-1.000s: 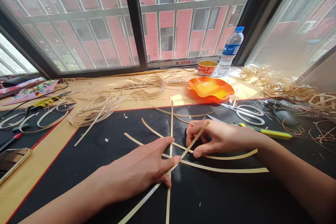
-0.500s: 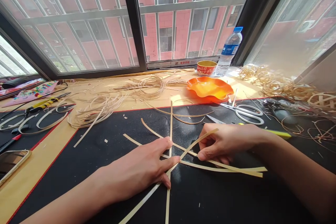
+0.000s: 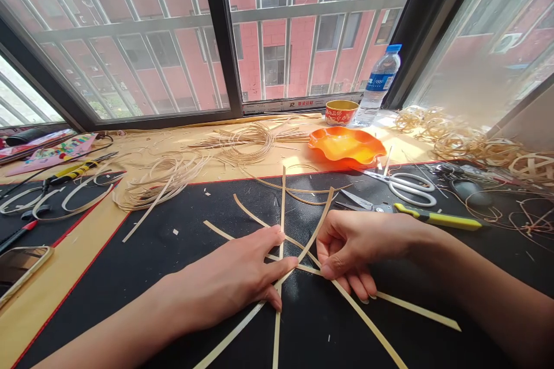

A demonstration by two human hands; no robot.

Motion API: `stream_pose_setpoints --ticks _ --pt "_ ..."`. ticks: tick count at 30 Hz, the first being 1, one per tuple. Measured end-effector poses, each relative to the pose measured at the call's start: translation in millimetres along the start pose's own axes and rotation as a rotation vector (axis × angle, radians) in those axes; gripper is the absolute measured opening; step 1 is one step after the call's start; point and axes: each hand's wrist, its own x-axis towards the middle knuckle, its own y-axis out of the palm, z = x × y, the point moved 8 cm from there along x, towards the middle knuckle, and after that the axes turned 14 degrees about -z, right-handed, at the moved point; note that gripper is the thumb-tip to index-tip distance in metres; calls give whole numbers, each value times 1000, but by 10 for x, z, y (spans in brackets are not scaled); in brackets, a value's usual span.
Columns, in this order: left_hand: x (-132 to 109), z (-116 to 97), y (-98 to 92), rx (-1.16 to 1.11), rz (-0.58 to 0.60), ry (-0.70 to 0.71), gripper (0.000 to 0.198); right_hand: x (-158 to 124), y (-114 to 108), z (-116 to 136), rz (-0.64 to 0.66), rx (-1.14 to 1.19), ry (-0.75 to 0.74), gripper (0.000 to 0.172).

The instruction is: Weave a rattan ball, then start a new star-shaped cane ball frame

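Note:
Several pale, flat bamboo-like strips cross in a star on the black mat (image 3: pixel 173 277). My left hand (image 3: pixel 231 265) lies over the crossing with fingers spread, its fingertips pressing the strips down. An upright strip (image 3: pixel 283 199) runs beneath those fingers, and a curved strip (image 3: pixel 322 216) rises to the upper right. My right hand (image 3: pixel 357 245) is closed just right of the crossing, thumb and forefinger pinching a strip. One long strip (image 3: pixel 367 323) slants from there toward the lower right; another strip (image 3: pixel 419 308) emerges beyond the right hand's lower fingers. The exact crossings under my fingers are hidden.
Scissors (image 3: pixel 411 189) and a yellow utility knife (image 3: pixel 450 220) lie beyond my right hand. Behind stand an orange wavy dish (image 3: pixel 346 147), a red tin (image 3: pixel 341 113) and a water bottle (image 3: pixel 375 89). Coiled strips (image 3: pixel 158 181) lie at left, woven balls (image 3: pixel 459 141) at right.
My right hand has moved slightly left and down. The strip ends at right have swung downward, and the curved strip now points more upright. My left hand stays in place.

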Motion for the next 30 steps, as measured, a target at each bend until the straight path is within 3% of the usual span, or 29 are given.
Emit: stream_pose_setpoints --ticks 8,18,25,30 --pt "-29 15 28 12 6 6 35 -37 -76 7 -147 -125 12 7" --pt "-16 4 21 -49 -5 -6 38 -39 -27 66 -135 -181 -38 7" --pt "22 -27 12 64 -47 96 33 -69 -10 72 -191 -199 -18 9" --pt "42 -39 7 137 -42 107 45 -70 -3 86 -214 -155 -8 17"
